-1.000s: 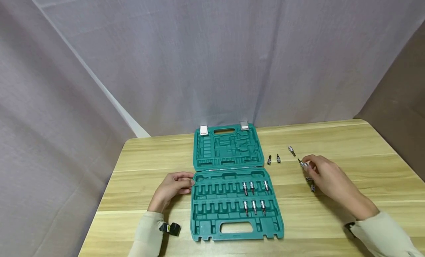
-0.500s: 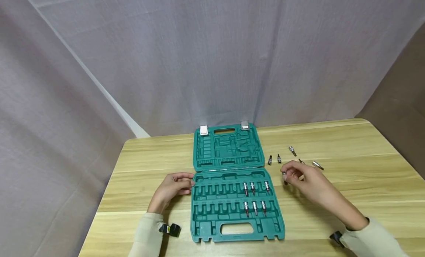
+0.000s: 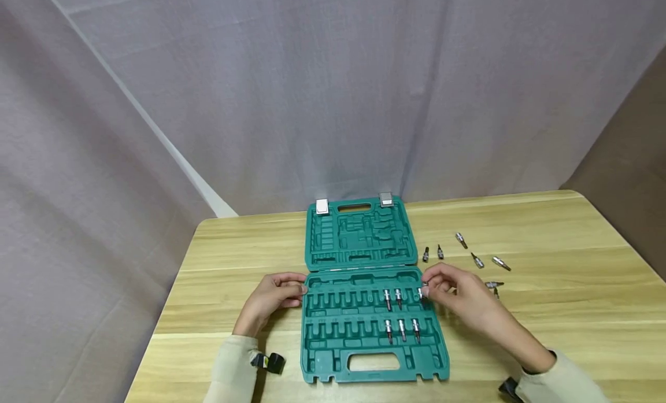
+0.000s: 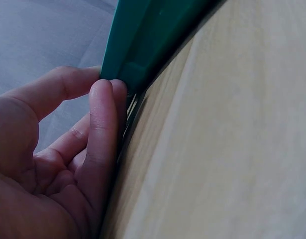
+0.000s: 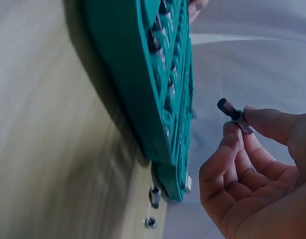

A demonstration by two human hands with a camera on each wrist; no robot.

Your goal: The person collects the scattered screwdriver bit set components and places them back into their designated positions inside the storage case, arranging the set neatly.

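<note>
On the wooden worktop [image 3: 546, 310], seen from the head camera, a green tool case [image 3: 372, 365] lies open flat, its lid at 12 o'clock and its slotted tray toward the person. The left hand [image 3: 273, 299] rests at the tray's 9 o'clock edge, fingers curled against the upper left corner. The right hand [image 3: 458, 296] hovers at the tray's 3 o'clock edge, thumb and fingertips pinched on a small socket bit [image 3: 424, 290] just over the right end of the upper row. Six seated bits [image 3: 402, 329] stand in two rows of three in the tray's right half. Loose bits [image 3: 476, 259] lie scattered on the wood at about 2 o'clock from the tray, well apart from the case.

From the left wrist camera, the left hand [image 4: 58, 164] fills the lower left; its fingertips [image 4: 105, 94] press against the green case's edge [image 4: 143, 45] where that meets the worktop [image 4: 232, 139].

From the right wrist camera, the right hand [image 5: 262, 184] holds the socket bit [image 5: 235, 115] pinched between thumb and forefinger, clear of the case and apart from it. The case [image 5: 138, 99] shows edge-on at 10 o'clock from the hand, with bits seated in its slots. Two loose bits [image 5: 153, 196] lie on the worktop [image 5: 48, 149] just beside the case's near corner.
</note>
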